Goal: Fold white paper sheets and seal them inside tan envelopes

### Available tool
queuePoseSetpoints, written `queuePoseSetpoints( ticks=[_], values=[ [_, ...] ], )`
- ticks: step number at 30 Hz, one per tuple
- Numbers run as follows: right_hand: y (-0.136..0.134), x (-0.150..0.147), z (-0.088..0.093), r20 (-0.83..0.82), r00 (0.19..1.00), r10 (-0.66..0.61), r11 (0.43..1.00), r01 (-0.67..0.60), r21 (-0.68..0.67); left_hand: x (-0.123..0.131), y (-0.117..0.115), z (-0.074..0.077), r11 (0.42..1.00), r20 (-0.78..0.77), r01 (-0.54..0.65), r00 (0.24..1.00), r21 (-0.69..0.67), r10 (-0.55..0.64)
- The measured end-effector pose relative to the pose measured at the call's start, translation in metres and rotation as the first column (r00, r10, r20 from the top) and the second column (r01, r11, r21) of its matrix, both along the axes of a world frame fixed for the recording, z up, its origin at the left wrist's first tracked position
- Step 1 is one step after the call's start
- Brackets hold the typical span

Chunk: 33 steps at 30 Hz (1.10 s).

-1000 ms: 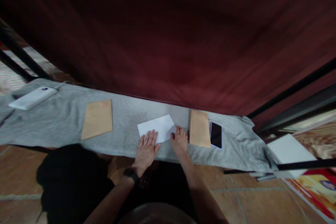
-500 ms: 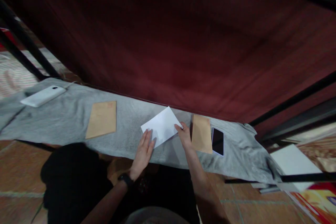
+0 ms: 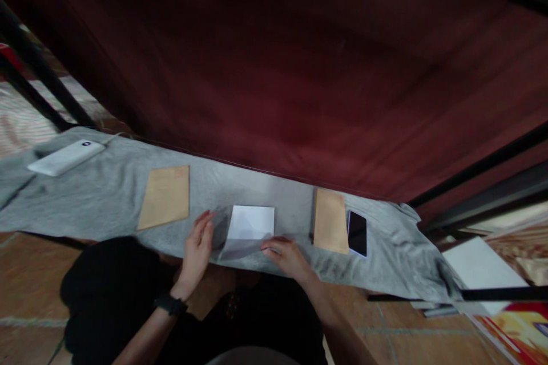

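Note:
A white sheet of paper (image 3: 250, 221) lies squared toward me in the middle of the grey cloth. Its near part looks greyish and smeared, so I cannot tell whether that is a fold, a shadow or movement. At the sheet's near right corner, my right hand (image 3: 285, 254) has its thumb and fingers closed on the edge. My left hand (image 3: 199, 245), with a dark band on its wrist, is apart from the paper, just left of it, fingers loosely spread and holding nothing. A brown envelope (image 3: 165, 197) lies farther left, and brown envelopes (image 3: 331, 219) in a small stack lie to the right.
The grey cloth (image 3: 115, 199) covers a narrow surface. On it are a phone (image 3: 358, 232) at the right and a white device (image 3: 66, 158) with a cable at the left. A dark red curtain (image 3: 274, 85) hangs behind; black bars (image 3: 479, 165) frame the sides.
The paper has turned from slanted to square and come nearer to me. My left hand has let go and moved left; my right hand has moved left and nearer with the paper's corner.

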State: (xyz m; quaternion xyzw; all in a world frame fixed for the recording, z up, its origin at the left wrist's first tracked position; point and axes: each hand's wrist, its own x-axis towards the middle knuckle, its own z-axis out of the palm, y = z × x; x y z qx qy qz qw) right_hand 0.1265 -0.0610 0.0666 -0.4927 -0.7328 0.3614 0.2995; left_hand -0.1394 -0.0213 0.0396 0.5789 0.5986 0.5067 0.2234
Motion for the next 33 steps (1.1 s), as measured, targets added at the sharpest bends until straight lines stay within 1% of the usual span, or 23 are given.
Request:
queuePoseSetpoints(
  ticks=[2, 3, 4, 6, 7, 8, 9, 10, 11, 13, 15, 17, 19, 20, 22, 25, 29, 33],
  values=[
    [-0.011, 0.002, -0.019, -0.003, 1.0, 0.005, 1.0, -0.005, -0.028, 0.008, 0.003, 0.003, 0.984, -0.04, 0.152, 0.987, -0.091, -0.156],
    [-0.016, 0.003, -0.025, -0.01, 1.0, 0.001, 1.0, -0.002, -0.023, 0.014, 0.005, 0.004, 0.959, -0.072, 0.249, 0.963, -0.133, -0.26],
    [-0.019, 0.004, -0.03, -0.013, 1.0, -0.003, 1.0, 0.003, -0.007, 0.021, 0.007, 0.004, 0.921, -0.116, 0.353, 0.92, -0.166, -0.373],
    [-0.022, 0.006, -0.034, -0.001, 1.0, -0.015, 0.999, 0.015, 0.041, 0.036, 0.011, 0.003, 0.819, -0.222, 0.532, 0.79, -0.215, -0.572],
    [-0.022, 0.007, -0.035, 0.011, 1.0, -0.026, 0.998, 0.025, 0.061, 0.042, 0.012, 0.001, 0.773, -0.265, 0.588, 0.726, -0.24, -0.635],
    [-0.021, 0.007, -0.035, 0.022, 0.999, -0.041, 0.997, 0.04, 0.07, 0.046, 0.012, 0.0, 0.746, -0.289, 0.613, 0.687, -0.262, -0.666],
    [-0.018, 0.008, -0.034, 0.031, 0.998, -0.06, 0.996, 0.058, 0.066, 0.046, 0.011, -0.001, 0.736, -0.287, 0.615, 0.678, -0.282, -0.676],
    [-0.015, 0.009, -0.033, 0.036, 0.996, -0.085, 0.995, 0.083, 0.055, 0.044, 0.01, -0.002, 0.741, -0.255, 0.6, 0.698, -0.302, -0.669],
    [-0.01, 0.009, -0.032, 0.041, 0.993, -0.113, 0.993, 0.112, 0.045, 0.038, 0.008, -0.001, 0.75, -0.198, 0.576, 0.734, -0.323, -0.649],
    [0.001, 0.01, -0.031, 0.051, 0.983, -0.177, 0.983, 0.175, 0.052, 0.021, 0.005, 0.002, 0.76, -0.037, 0.533, 0.81, -0.372, -0.586],
    [0.015, 0.01, -0.03, 0.064, 0.968, -0.245, 0.967, 0.238, 0.095, 0.002, 0.003, 0.006, 0.763, 0.119, 0.496, 0.861, -0.414, -0.495],
    [0.029, 0.008, -0.03, 0.091, 0.946, -0.312, 0.947, 0.301, 0.117, -0.011, 0.004, 0.01, 0.779, 0.253, 0.459, 0.888, -0.427, -0.385],
    [0.043, 0.004, -0.032, 0.135, 0.922, -0.364, 0.93, 0.353, 0.101, -0.015, 0.007, 0.01, 0.801, 0.314, 0.415, 0.902, -0.432, -0.297],
    [0.048, 0.001, -0.033, 0.157, 0.912, -0.38, 0.925, 0.37, 0.088, -0.013, 0.009, 0.009, 0.814, 0.305, 0.387, 0.913, -0.433, -0.272],
    [0.057, -0.004, -0.036, 0.195, 0.9, -0.389, 0.921, 0.383, 0.073, -0.007, 0.015, 0.004, 0.844, 0.233, 0.324, 0.942, -0.427, -0.243],
    [0.062, -0.011, -0.042, 0.268, 0.861, -0.433, 0.901, 0.414, 0.125, 0.004, 0.025, -0.007, 0.878, 0.136, 0.249, 0.968, -0.409, -0.211],
    [0.06, -0.02, -0.05, 0.355, 0.794, -0.494, 0.869, 0.444, 0.218, 0.011, 0.035, -0.019, 0.89, 0.053, 0.187, 0.982, -0.416, -0.182],
    [0.058, -0.026, -0.052, 0.439, 0.757, -0.485, 0.875, 0.414, 0.253, 0.011, 0.038, -0.028, 0.895, -0.089, 0.11, 0.983, -0.432, -0.163]
  ],
)
